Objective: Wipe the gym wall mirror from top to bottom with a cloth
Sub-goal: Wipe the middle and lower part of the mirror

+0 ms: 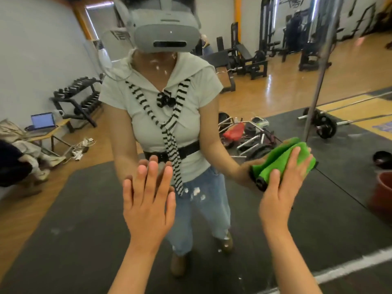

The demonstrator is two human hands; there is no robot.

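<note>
Head cam: person's right hand (282, 187) presses the folded green cloth (272, 161) flat on the mirror (84, 209), right side, fingers straight. Left hand (148, 198) lies flat on the glass too, holding nothing.

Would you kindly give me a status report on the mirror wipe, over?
Left hand flat on mirror, fingers straight. Right hand presses green cloth to it. White specks show mid-glass. Nothing blocks the wipe.

Left hand (148, 200): raised, palm forward, fingers straight and slightly spread.
Right hand (282, 187): raised, palm forward, fingers straight, pressing flat.
</note>
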